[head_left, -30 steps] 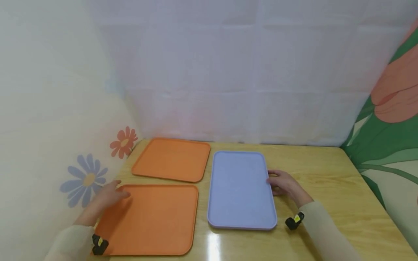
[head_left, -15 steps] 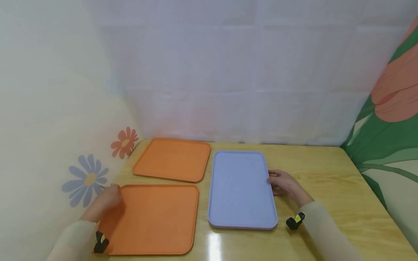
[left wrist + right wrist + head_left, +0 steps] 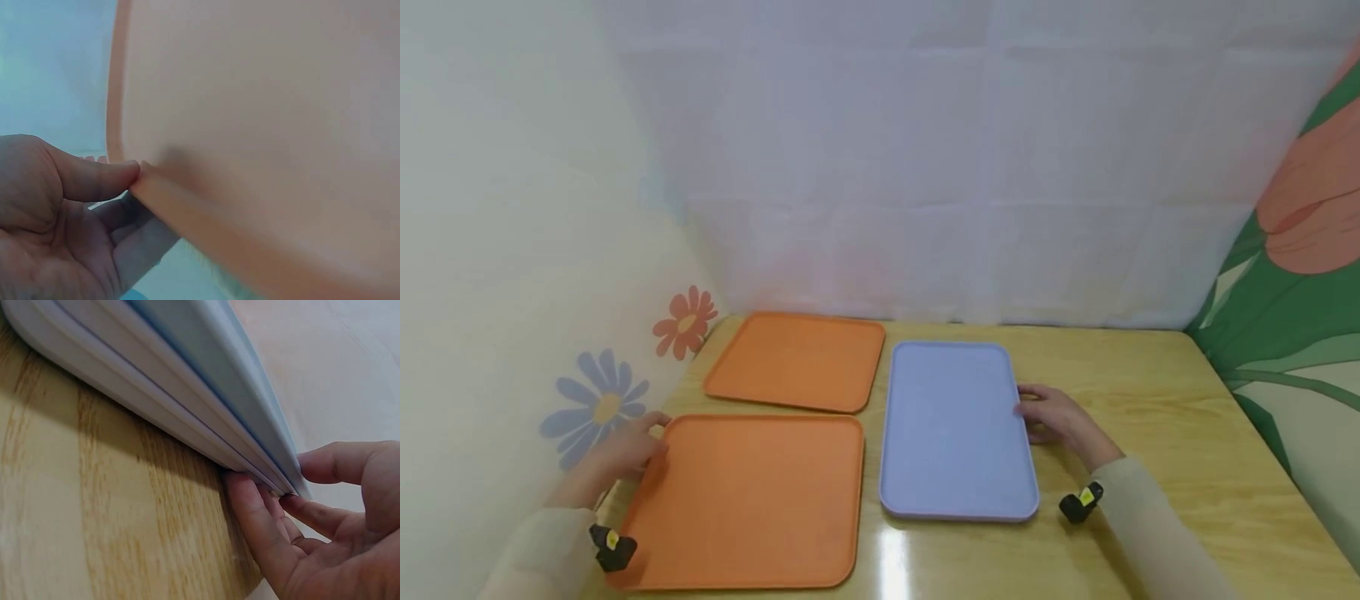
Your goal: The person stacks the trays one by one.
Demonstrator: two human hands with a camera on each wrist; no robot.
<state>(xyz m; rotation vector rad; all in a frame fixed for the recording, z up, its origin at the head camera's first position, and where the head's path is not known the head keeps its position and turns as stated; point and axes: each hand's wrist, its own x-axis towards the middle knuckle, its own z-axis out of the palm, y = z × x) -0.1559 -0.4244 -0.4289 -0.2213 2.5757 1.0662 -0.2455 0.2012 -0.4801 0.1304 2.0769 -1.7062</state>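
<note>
In the head view, an orange tray (image 3: pixel 752 508) lies at the front left. My left hand (image 3: pixel 628 450) is at its left rim, near the far corner. The left wrist view shows the thumb (image 3: pixel 103 180) on top of the rim and the fingers underneath, pinching the orange tray (image 3: pixel 262 106). Right of it lies a lavender-blue tray (image 3: pixel 958 433), lengthwise away from me. Layered edges in the right wrist view show a stack of trays (image 3: pixel 169 394). My right hand (image 3: pixel 1056 421) grips the stack's right side, thumb at the upper rim, fingertips low by the tabletop.
A second orange tray (image 3: pixel 797 362) lies behind the first, at the back left of the wooden table (image 3: pixel 1157 417). White cloth (image 3: pixel 940 167) stands behind the table. A flower-printed panel (image 3: pixel 512 292) borders the left, a green and pink leafy one (image 3: pixel 1300 317) the right.
My left hand has come from above the front orange tray to its left rim and now pinches it. That tray has shifted slightly right. My right hand holds its place at the lavender-blue stack.
</note>
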